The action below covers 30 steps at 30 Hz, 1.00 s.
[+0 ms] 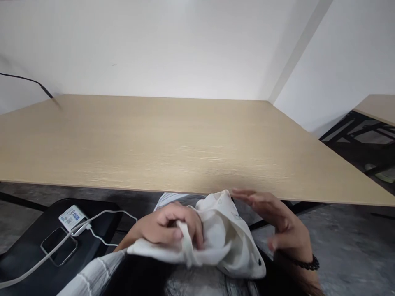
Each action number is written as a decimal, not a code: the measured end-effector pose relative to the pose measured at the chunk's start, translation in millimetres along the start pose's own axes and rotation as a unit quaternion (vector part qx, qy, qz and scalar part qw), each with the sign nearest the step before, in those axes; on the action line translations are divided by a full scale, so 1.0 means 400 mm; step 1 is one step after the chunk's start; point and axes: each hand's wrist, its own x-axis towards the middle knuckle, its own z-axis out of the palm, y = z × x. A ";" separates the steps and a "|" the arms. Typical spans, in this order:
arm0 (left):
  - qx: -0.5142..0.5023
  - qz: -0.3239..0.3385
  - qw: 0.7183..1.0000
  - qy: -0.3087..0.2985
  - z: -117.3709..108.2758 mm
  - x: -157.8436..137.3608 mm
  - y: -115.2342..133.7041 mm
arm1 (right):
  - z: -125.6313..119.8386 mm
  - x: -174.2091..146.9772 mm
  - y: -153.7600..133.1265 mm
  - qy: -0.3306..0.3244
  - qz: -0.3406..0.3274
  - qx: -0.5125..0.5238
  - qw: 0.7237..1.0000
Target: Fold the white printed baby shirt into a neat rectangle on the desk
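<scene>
A cream cloth bag point(216, 224) lies bunched in my lap, just below the front edge of the table point(173, 139). It has a strap and a faint print on its upper part. My left hand point(175, 224) is curled over the bag's left side, its thumb and fingers around the strap point(186, 240). To the right of the bag, my right hand point(282, 224) is raised with its fingers stretched out and slightly blurred. No object shows in it, and a dark beaded bracelet point(305, 263) circles that wrist.
On the left, a black chair seat point(101, 213) carries a white device with a label point(73, 218), a phone-like dark rectangle point(58, 246) and a white cable point(40, 269). A black cable point(27, 78) runs near the table's back left corner. Another table point(378, 107) stands at right.
</scene>
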 end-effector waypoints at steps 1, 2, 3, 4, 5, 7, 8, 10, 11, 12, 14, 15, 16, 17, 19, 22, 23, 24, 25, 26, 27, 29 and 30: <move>0.030 0.037 0.997 -0.064 0.000 0.009 0.014 | -0.006 -0.008 0.001 0.013 0.033 -0.014 0.999; 0.044 0.056 0.991 -0.111 -0.001 0.018 0.026 | -0.009 -0.010 0.001 0.012 0.067 -0.039 0.997; 0.050 0.063 0.987 -0.137 -0.002 0.026 0.036 | -0.008 -0.004 0.001 0.001 0.095 -0.069 0.993; 0.063 0.060 0.986 -0.140 -0.002 0.032 0.045 | -0.004 0.007 0.001 -0.018 0.115 -0.099 0.988; 0.074 0.052 0.987 -0.132 -0.001 0.034 0.051 | 0.003 0.023 0.002 -0.041 0.125 -0.123 0.984; 0.090 0.031 0.992 -0.085 0.003 0.028 0.057 | 0.021 0.058 0.004 -0.082 0.116 -0.141 0.980; 0.102 0.016 0.993 -0.051 0.005 0.021 0.058 | 0.029 0.073 0.006 -0.087 0.105 -0.140 0.981; 0.139 -0.019 0.990 0.030 0.009 0.005 0.057 | 0.043 0.091 0.005 -0.057 0.084 -0.145 0.984; 0.159 -0.042 0.984 0.070 0.011 -0.003 0.057 | 0.047 0.094 0.002 -0.030 0.073 -0.151 0.985; 0.177 -0.071 0.976 0.102 0.011 -0.009 0.056 | 0.049 0.093 -0.003 -0.001 0.059 -0.155 0.986; 0.203 -0.139 0.961 0.127 0.009 -0.015 0.055 | 0.047 0.086 -0.021 0.046 0.030 -0.148 0.987; 0.211 -0.170 0.955 0.120 0.006 -0.015 0.054 | 0.042 0.082 -0.033 0.064 0.019 -0.146 0.987; 0.219 -0.195 0.950 0.103 0.002 -0.013 0.053 | 0.036 0.079 -0.047 0.076 0.013 -0.151 0.986; 0.228 -0.213 0.946 0.082 -0.004 -0.011 0.052 | 0.028 0.078 -0.062 0.080 0.009 -0.165 0.983; 0.255 -0.223 0.939 0.060 -0.021 -0.009 0.053 | 0.010 0.079 -0.095 0.076 0.013 -0.220 0.973; 0.298 -0.195 0.927 0.116 -0.051 -0.016 0.075 | -0.014 0.086 -0.148 0.084 0.018 -0.311 0.946; 0.313 -0.179 0.921 0.149 -0.059 -0.021 0.091 | -0.017 0.087 -0.166 0.093 0.021 -0.342 0.935; 0.331 -0.161 0.912 0.181 -0.065 -0.028 0.111 | -0.016 0.086 -0.185 0.105 0.022 -0.372 0.922; 0.354 -0.140 0.901 0.210 -0.067 -0.035 0.136 | -0.011 0.085 -0.204 0.122 0.025 -0.402 0.907; 0.381 -0.113 0.887 0.235 -0.067 -0.041 0.163 | -0.002 0.082 -0.225 0.146 0.031 -0.432 0.889; 0.411 -0.078 0.871 0.258 -0.063 -0.045 0.193 | 0.007 0.081 -0.247 0.178 0.034 -0.461 0.869; 0.461 0.007 0.837 0.296 -0.054 -0.041 0.254 | 0.021 0.087 -0.288 0.245 0.028 -0.508 0.825; 0.481 0.040 0.819 0.310 -0.053 -0.029 0.284 | 0.022 0.098 -0.305 0.267 0.012 -0.520 0.811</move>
